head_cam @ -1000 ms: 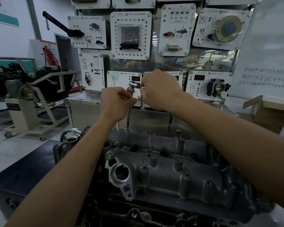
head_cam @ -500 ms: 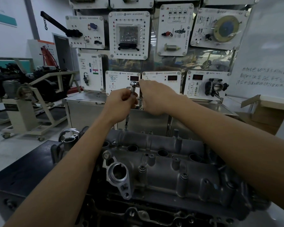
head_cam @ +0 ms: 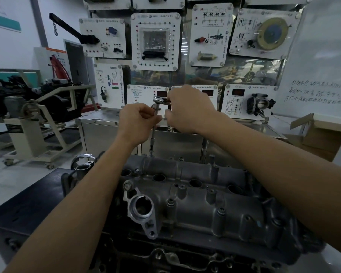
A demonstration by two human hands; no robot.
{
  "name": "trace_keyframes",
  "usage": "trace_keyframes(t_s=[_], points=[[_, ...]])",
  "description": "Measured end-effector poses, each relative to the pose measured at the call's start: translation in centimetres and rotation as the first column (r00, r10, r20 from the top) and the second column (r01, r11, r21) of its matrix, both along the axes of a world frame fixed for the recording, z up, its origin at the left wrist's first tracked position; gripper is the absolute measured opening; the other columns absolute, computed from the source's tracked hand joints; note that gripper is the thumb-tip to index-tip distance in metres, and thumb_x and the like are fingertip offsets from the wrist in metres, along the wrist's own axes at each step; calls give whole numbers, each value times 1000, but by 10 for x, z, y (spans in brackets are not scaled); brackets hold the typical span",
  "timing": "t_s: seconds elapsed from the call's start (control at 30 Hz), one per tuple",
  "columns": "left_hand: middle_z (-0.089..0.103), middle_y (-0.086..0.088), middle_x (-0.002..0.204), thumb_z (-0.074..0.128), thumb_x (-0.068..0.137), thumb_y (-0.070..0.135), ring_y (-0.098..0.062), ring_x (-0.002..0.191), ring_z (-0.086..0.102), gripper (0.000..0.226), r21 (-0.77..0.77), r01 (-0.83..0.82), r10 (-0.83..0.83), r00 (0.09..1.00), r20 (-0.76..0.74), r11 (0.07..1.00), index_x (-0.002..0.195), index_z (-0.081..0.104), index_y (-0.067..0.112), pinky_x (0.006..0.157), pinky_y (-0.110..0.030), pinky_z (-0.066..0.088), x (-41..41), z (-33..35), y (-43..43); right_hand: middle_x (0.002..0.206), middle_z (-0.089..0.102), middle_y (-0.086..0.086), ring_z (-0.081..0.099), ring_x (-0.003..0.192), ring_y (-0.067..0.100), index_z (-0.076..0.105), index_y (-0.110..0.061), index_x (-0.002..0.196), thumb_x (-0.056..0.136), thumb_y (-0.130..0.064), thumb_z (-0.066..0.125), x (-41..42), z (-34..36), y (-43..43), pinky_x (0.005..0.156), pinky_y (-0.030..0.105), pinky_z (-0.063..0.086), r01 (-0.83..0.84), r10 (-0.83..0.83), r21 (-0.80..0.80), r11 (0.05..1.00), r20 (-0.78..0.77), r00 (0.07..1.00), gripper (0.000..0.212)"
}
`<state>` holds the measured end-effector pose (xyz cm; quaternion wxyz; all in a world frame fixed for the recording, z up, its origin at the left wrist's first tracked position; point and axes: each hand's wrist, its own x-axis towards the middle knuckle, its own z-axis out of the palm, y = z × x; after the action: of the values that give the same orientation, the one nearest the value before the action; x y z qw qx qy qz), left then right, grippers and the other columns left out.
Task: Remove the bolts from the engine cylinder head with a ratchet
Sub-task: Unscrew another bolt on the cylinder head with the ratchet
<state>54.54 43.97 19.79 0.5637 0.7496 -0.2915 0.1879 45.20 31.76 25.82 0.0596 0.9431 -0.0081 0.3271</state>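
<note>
The cylinder head (head_cam: 195, 194) lies below both hands, its far edge under the extension (head_cam: 153, 134), which stands in open air. The left hand (head_cam: 138, 123) pinches the extension. The right hand (head_cam: 189, 109) grips the ratchet (head_cam: 158, 99), hiding its handle; the bolt (head_cam: 151, 154) is hard to make out.
</note>
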Motion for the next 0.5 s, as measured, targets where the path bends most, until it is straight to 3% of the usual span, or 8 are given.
trace_keyframes(t_s=[0.1,0.17,0.23,0.3,0.4,0.5], points=[[65,6,72,81,83,14,-8,67,64,12,53,-70,67,996,56,996,86,70,13,59,-10,49,-1,0,-2,69,33,-4,48,68,22,42,-17,83,90,-28,63,-7,3,11,59,33,34,7,-3,-51,999,74,997,24],[66,6,73,82,82,15,-8,68,64,12,69,-94,90,994,63,993,88,72,11,57,-7,46,-1,0,-3,69,40,-3,47,61,17,41,-16,74,88,-29,65,-5,4,11,53,30,33,13,-15,29,999,79,997,31],[69,2,75,83,82,17,-13,70,67,12,55,-90,87,994,63,994,86,72,13,61,-12,50,0,-1,-2,70,50,-2,52,61,15,46,-17,71,84,-30,67,-3,5,7,49,28,36,-6,-5,134,991,79,997,28],[70,-1,75,80,85,18,-16,70,68,12,48,-48,46,997,54,998,83,69,17,66,-23,54,1,-2,-1,82,58,0,59,73,18,57,-15,87,82,-28,67,-1,3,1,57,31,46,-39,41,209,977,-4,999,18],[65,4,72,70,93,16,-8,65,58,9,100,44,-49,998,50,994,85,68,20,63,-23,46,1,-4,-2,119,57,7,59,98,21,49,-11,131,85,-23,67,3,-3,-7,84,43,54,-102,190,373,922,-205,960,51],[66,3,79,60,100,18,-5,67,56,11,188,72,-87,994,73,980,94,69,16,62,-21,44,1,-4,-4,139,45,13,61,103,25,32,-13,148,85,-13,67,6,-7,-13,86,45,53,-138,339,579,803,-254,906,72]])
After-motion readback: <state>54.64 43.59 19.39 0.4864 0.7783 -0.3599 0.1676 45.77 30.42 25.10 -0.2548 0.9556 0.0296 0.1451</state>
